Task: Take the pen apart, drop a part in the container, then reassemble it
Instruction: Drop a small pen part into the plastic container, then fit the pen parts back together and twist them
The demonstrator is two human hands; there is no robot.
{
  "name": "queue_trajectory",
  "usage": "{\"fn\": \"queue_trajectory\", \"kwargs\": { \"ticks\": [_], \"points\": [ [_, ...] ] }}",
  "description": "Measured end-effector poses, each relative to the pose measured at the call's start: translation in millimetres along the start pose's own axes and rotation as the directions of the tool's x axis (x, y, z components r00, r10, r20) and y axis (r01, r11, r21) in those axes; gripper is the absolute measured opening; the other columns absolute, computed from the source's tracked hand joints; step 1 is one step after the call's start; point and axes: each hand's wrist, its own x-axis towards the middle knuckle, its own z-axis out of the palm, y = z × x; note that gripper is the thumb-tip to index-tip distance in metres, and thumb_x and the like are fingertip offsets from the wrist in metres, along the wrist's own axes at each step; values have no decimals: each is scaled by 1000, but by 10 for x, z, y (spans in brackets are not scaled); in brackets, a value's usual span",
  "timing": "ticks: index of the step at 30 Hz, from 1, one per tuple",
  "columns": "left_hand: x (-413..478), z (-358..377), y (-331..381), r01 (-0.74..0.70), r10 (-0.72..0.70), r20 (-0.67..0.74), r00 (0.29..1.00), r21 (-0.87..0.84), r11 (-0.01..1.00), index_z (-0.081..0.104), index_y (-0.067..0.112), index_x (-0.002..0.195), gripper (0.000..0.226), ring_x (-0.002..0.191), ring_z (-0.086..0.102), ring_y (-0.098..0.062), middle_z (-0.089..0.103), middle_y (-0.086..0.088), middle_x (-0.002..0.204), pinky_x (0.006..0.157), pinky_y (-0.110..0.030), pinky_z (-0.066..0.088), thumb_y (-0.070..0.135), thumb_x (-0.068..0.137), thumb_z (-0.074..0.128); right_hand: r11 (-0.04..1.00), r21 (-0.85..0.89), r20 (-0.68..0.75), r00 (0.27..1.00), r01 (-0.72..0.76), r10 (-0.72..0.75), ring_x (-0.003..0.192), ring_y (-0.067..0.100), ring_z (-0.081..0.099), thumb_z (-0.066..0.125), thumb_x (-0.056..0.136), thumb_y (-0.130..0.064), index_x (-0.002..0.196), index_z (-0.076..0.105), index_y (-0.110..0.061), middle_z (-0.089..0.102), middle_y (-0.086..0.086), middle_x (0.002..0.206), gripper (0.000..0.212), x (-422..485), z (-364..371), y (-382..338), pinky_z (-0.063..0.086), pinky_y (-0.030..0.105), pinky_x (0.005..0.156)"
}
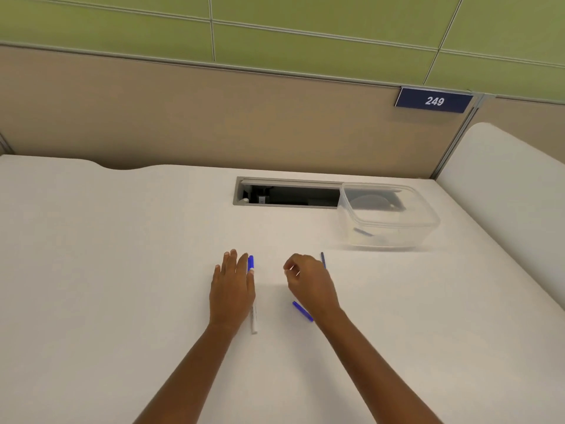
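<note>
The pen lies in parts on the white table. Its white barrel with a blue end runs away from me, along the thumb side of my left hand. That hand rests flat with its index finger against the barrel. A blue cap lies under my right wrist. My right hand hovers with loosely curled fingers and nothing visible between them. A thin dark blue rod shows just beyond its far side; whether the hand touches it I cannot tell. The clear container at the back right holds a small blue part.
A rectangular cable slot opens in the table just left of the container. A beige partition wall with a sign reading 249 closes the far side. A white rounded surface borders the right.
</note>
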Motion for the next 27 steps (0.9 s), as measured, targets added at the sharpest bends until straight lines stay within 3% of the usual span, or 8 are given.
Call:
{"fn": "queue_trajectory", "kwargs": {
  "ticks": [4,9,17,27],
  "points": [
    [-121,-26,-149,49,-49,-10,999,17,999,22,14,142,45,144,12,-21,17,-9,156,116,-33,10,22,98,24,999,10,47,998,-34,33,92,25,59,43,88,-12,97,60,-7,65,11,103,20,-165,243,-89,47,33,78],
    [-250,8,-261,78,-78,16,997,37,996,18,15,144,46,145,10,-19,14,-8,156,117,-33,8,24,99,23,998,3,92,994,-66,65,97,24,57,47,92,-28,104,57,-6,62,12,107,28,-324,440,-171,43,27,81],
    [-389,51,-352,41,-42,6,999,90,995,19,15,144,47,145,10,-19,12,-8,157,117,-32,5,26,98,22,988,-153,72,997,-18,29,104,21,49,46,89,-43,112,52,-8,56,8,114,42,-519,566,-282,41,29,89],
    [-361,47,-357,43,-44,23,999,61,997,19,16,144,46,145,9,-18,10,-8,157,117,-31,3,26,98,22,994,-61,74,992,-96,100,103,20,53,45,91,-20,110,53,-6,59,10,113,25,-530,589,-321,44,26,87]
  ]
}}
